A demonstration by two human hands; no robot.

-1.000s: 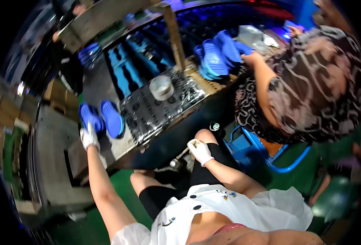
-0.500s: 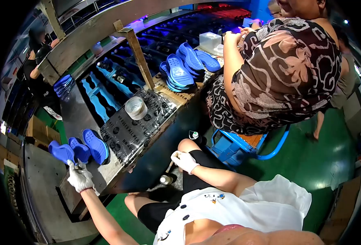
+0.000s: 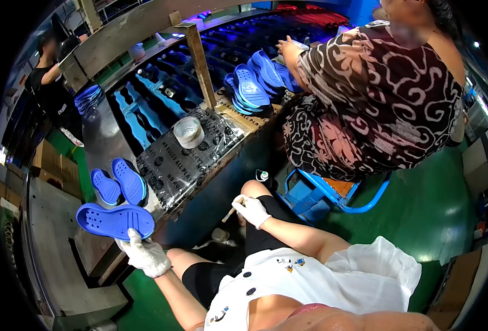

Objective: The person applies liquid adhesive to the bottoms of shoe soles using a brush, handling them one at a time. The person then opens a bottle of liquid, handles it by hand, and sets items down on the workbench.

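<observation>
My left hand (image 3: 144, 256), in a white glove, is closed on the heel end of a blue shoe sole (image 3: 109, 222), thumb on top. The sole is held level off the bench's corner, its holed face upward. Just behind it, two more blue soles (image 3: 127, 179) lie on the metal bench top. My right hand (image 3: 250, 211), also gloved, is over my knee. Its fingers are closed around a thin light-coloured stick (image 3: 230, 214) that points down and left; its far end is hard to make out.
A round translucent tub (image 3: 189, 132) stands on the taped bench top (image 3: 169, 171). Beyond it are stacked blue soles (image 3: 249, 91) and a conveyor with blue pieces (image 3: 136, 118). A wooden post (image 3: 200, 66) rises between. At right, a co-worker (image 3: 376, 99) sits on a blue stool (image 3: 316, 193).
My left hand has lifted one sole from the bench and brought it toward me, to the right. My right hand stays near my knee. The co-worker's arm has moved left.
</observation>
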